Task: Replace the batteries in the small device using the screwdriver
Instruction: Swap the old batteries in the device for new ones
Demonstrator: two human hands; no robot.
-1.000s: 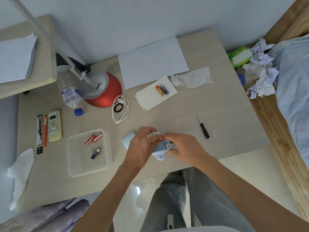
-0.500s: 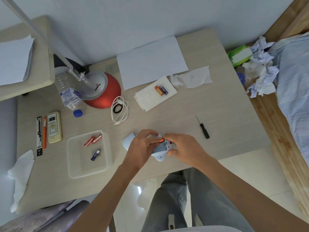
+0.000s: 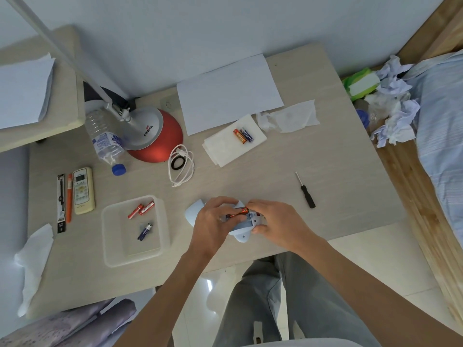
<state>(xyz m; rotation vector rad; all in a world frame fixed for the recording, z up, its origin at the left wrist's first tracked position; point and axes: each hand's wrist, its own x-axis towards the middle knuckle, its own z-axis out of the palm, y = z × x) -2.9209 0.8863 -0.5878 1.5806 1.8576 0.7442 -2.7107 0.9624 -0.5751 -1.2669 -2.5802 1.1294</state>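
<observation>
The small pale-blue device (image 3: 242,232) lies near the desk's front edge with its battery bay facing up. My left hand (image 3: 213,221) grips its left side. My right hand (image 3: 273,221) holds its right side, fingertips on an orange battery (image 3: 239,211) lying in the bay. The black-handled screwdriver (image 3: 306,192) rests on the desk to the right, apart from both hands. Two more batteries (image 3: 243,135) sit on a folded white tissue (image 3: 225,146) farther back. A clear plastic tray (image 3: 112,246) at left holds two red batteries (image 3: 140,209) and a blue one (image 3: 144,231).
A red-based desk lamp (image 3: 155,136), a plastic bottle (image 3: 106,141), a coiled white cable (image 3: 181,164), a remote control (image 3: 82,190) and pens (image 3: 64,199) lie at left. A white sheet (image 3: 228,92) and tissue (image 3: 290,118) sit at the back. Crumpled paper (image 3: 393,116) lies beside the desk at right.
Both hands stay on the device. The orange battery has shifted slightly lower into the bay under my fingertips.
</observation>
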